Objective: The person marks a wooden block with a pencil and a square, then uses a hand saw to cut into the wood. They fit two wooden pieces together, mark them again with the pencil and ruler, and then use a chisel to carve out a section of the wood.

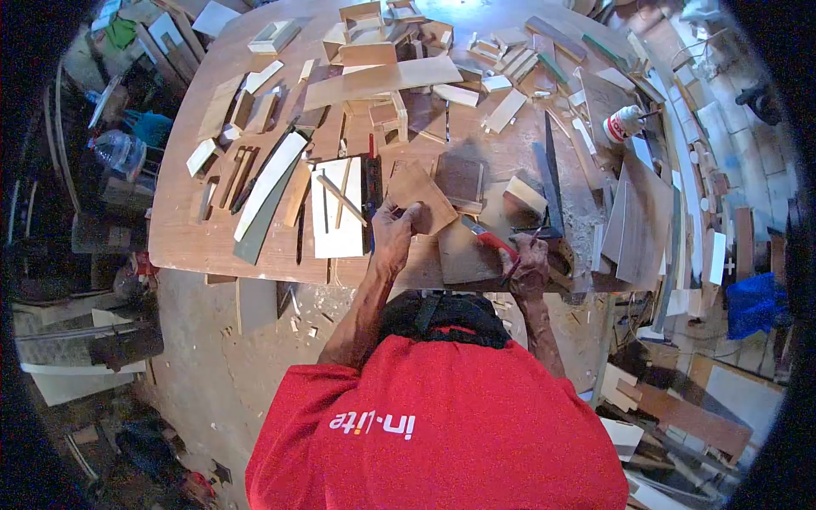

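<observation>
My left hand (394, 236) is closed on a thin, flat brown wooden board (422, 201), with the thumb lying on its upper face. In my right hand (529, 259) is a red-handled cutter (491, 239), its metal end pointing left toward the board. The fingers are wrapped around the red handle. Beneath and beside the tool lies a larger brown sheet (467, 257) at the table's near edge. Just beyond the held board rests a shallow wooden tray-like piece (460, 180). A small block with a pale top (526, 195) stands close above my right hand.
Scattered wood strips and small box assemblies (367, 44) cover the far part of the table (191, 234). A white panel (338, 217) with thin sticks lies left of my left hand. A white glue bottle (623, 124) and leaning thin sheets (639, 223) stand on the right.
</observation>
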Motion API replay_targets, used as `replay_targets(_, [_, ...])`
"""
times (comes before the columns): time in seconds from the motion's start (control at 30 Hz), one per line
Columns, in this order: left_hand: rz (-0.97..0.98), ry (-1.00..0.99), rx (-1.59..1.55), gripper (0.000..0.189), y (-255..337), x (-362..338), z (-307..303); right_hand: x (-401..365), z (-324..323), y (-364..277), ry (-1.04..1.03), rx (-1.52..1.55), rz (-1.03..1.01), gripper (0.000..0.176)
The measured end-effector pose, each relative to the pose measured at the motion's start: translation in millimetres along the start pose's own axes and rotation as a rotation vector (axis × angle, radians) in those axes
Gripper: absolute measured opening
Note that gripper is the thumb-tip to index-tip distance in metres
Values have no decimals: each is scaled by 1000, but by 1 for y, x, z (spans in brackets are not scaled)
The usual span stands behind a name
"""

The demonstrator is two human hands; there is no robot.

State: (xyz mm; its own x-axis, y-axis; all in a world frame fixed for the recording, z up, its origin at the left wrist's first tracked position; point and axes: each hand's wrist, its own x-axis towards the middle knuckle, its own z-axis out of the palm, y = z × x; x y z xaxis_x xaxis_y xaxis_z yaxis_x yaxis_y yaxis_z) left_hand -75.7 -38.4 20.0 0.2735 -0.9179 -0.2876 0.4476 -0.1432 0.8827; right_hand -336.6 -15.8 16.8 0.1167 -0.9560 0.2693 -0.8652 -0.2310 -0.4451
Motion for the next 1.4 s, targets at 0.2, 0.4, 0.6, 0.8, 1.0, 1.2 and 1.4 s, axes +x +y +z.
replay_targets(0.2, [-1, 17, -17, 21, 1, -15, 13, -8, 6, 14, -87, -16, -28, 36])
replay_targets(0.4, [53, 4, -4, 21, -1, -33, 26, -12, 16, 31, -120, 34, -87, 36])
replay_targets(0.6, [250, -27, 69, 23, 0, -49, 37, -13, 21, 40, -120, 61, -98, 37])
replay_targets(0.8, [406, 25, 160, 30, -6, -56, 47, -13, 24, 51, -60, 63, -141, 37])
replay_targets(1.0, [499, 24, 174, 26, -9, -59, 56, -7, 18, 52, -61, 107, -192, 36])
replay_targets(1.2, [112, -34, -81, 16, -15, -54, 50, -6, 17, 53, -46, 102, -207, 36])
replay_targets(1.4, [87, 26, -192, 14, -28, -43, 48, -8, 19, 58, -63, 106, -175, 38])
